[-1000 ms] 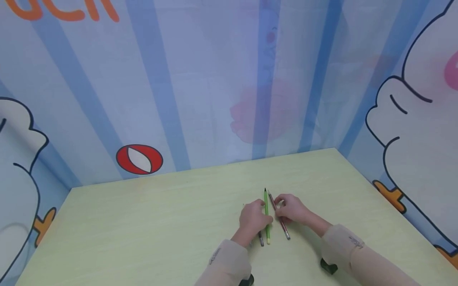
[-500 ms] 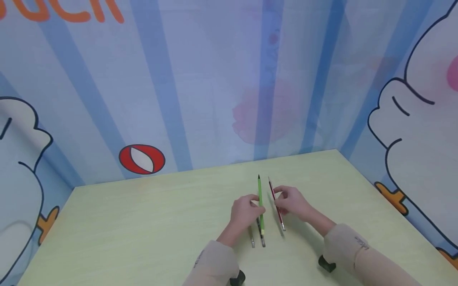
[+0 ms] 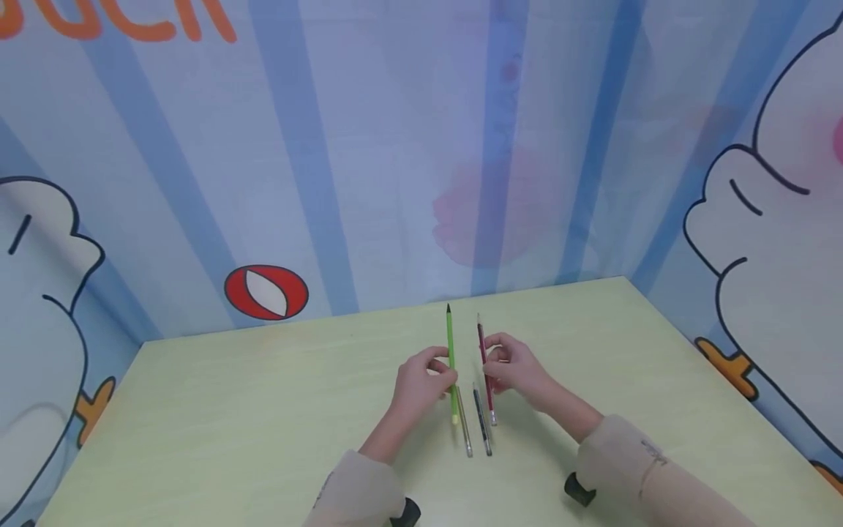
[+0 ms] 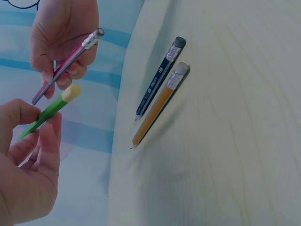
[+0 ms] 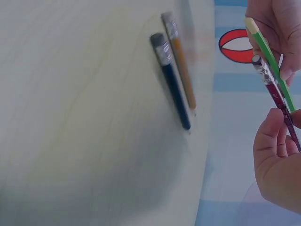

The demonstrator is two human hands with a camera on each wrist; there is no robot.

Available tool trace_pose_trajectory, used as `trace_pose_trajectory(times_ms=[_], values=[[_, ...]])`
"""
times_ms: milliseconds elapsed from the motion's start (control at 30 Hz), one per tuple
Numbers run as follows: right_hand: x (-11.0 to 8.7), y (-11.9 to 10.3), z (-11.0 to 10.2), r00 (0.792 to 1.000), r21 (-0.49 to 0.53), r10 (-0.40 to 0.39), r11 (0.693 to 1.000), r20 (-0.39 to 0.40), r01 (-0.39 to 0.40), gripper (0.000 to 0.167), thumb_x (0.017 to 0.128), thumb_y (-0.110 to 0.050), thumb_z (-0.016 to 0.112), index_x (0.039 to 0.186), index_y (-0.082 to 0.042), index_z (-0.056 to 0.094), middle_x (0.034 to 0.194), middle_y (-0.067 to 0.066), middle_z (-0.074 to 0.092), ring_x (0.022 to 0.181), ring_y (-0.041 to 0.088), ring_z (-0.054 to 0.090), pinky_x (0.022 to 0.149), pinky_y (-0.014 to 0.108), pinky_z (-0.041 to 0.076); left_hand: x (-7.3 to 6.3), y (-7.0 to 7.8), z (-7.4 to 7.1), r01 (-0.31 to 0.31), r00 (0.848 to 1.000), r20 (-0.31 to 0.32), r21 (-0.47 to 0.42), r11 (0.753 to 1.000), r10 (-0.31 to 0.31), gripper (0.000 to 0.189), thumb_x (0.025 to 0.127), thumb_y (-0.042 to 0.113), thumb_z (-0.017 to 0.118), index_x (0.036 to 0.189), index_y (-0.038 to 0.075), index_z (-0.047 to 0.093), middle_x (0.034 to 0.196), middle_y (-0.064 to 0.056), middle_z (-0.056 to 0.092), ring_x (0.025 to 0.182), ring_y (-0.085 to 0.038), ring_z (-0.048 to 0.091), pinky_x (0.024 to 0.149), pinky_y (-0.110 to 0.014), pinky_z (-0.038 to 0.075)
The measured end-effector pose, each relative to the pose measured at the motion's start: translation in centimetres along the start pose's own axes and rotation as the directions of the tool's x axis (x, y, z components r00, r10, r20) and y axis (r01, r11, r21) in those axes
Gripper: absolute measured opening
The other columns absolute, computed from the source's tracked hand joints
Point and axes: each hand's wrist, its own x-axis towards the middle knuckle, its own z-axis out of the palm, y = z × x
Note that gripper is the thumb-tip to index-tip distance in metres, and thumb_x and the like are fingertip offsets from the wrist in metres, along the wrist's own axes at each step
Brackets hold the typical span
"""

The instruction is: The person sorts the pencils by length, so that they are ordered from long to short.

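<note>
My left hand [image 3: 421, 382] pinches a green pencil [image 3: 451, 333] with a pale yellow end between thumb and fingers, its dark tip pointing away. To its right, my right hand [image 3: 516, 369] pinches a dark red pencil [image 3: 483, 341] with a metal ferrule and eraser. Both held pencils are off the table in the left wrist view. On the table between the hands lie a dark blue pencil [image 4: 160, 77] and an orange-yellow pencil [image 4: 159, 108], side by side and apart, each with a ferrule and grey eraser. Fingers hide the middles of the held pencils.
The pale wooden table [image 3: 263, 417] reaches back to a blue striped backdrop [image 3: 395, 146] with cartoon drawings on three sides. Black wrist devices [image 3: 579, 489] show under both beige sleeves [image 3: 626, 454].
Both hands have lifted their pencils. My left hand has moved left with the green pencil, and the right has shifted slightly left with the red one. The two lying pencils are now uncovered.
</note>
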Motion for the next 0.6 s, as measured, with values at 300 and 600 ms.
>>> trace_pose_trajectory(times_ms=[300,600], values=[[0.1,-1.1,2.7,0.993,0.112,-0.027,0.994,0.116,0.014,0.034,0.081,0.000,0.052,0.113,0.001,0.040,0.075,0.001,0.053,0.057,0.011,0.054,0.051,0.023,0.046,-1.5,0.0,-2.4,0.020,0.999,0.041,-0.065,0.998,-0.018,0.039,0.080,0.014,0.059,0.117,0.007,0.052,0.092,-0.008,0.061,0.063,-0.012,0.062,0.058,-0.025,0.051],[0.5,-1.0,5.6,0.977,0.160,-0.036,0.987,0.212,0.002,0.037,0.082,-0.001,0.053,0.116,0.003,0.040,0.074,-0.001,0.055,0.059,0.010,0.056,0.058,0.025,0.049,-3.4,-1.2,-4.7,-0.011,0.996,0.089,-0.046,0.999,0.015,0.037,0.081,0.013,0.060,0.116,0.004,0.052,0.090,-0.011,0.063,0.066,-0.014,0.064,0.057,-0.026,0.051]])
